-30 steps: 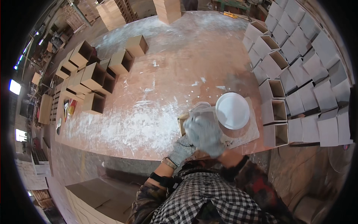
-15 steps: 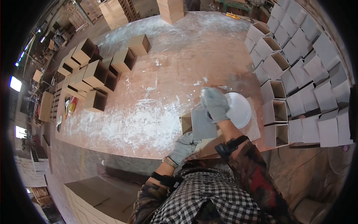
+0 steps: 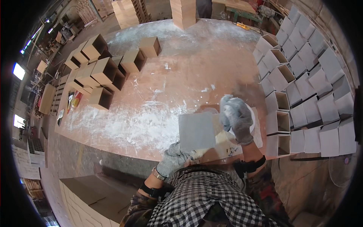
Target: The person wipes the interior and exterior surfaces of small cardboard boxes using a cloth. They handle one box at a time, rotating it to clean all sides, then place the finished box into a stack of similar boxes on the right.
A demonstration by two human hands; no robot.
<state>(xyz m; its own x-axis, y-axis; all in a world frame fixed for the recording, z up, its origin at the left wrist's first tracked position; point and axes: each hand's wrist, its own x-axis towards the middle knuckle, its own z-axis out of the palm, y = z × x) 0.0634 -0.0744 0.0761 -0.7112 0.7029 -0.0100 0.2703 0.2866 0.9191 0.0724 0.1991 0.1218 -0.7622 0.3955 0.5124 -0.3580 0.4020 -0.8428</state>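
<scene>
My left hand [image 3: 174, 158], in a grey knitted glove, grips the lower left edge of a grey-faced box [image 3: 197, 131] near the table's front edge. The flat grey side of the box faces up. Just to the right, my gloved right hand [image 3: 237, 118] is closed over a white round dish [image 3: 253, 118] and covers most of it. Whatever the right fingers hold is hidden. A pale, stained sheet [image 3: 225, 142] lies under the dish and beside the box.
Plain brown open-ended boxes [image 3: 104, 70] are grouped at the left of the table [image 3: 181, 83]. Grey-white boxes [image 3: 302, 90] are stacked in rows at the right. A tall wooden stack [image 3: 183, 14] stands at the far edge. Boards [image 3: 102, 196] lie at the lower left.
My right hand has moved right, off the box and over the white dish. The grey face of the box now shows fully and is turned more upward. The head view has shifted slightly.
</scene>
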